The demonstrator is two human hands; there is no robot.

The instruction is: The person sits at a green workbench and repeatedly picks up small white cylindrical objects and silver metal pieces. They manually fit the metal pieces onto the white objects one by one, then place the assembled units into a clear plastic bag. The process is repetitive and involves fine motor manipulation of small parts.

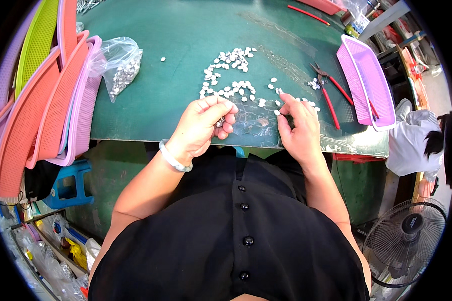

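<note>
My left hand (206,120), with a pale bangle (175,156) on its wrist, is closed around several small silvery pieces that show between the fingers above the table's near edge. To its right, my right hand (299,123) reaches onto the table with fingers apart, its fingertips beside a few small white-silver pieces (277,103). Whether it touches one of them I cannot tell. More such pieces (232,60) lie scattered in a loose curve on the green table (176,30) beyond my hands.
Red-handled pliers (329,93) lie right of my right hand, beside a purple basket (369,83). A clear bag of pieces (125,70) stands left, by stacked plastic baskets (50,100). A red pen (309,15) lies at the back. A fan (407,241) and another person (414,143) are at right.
</note>
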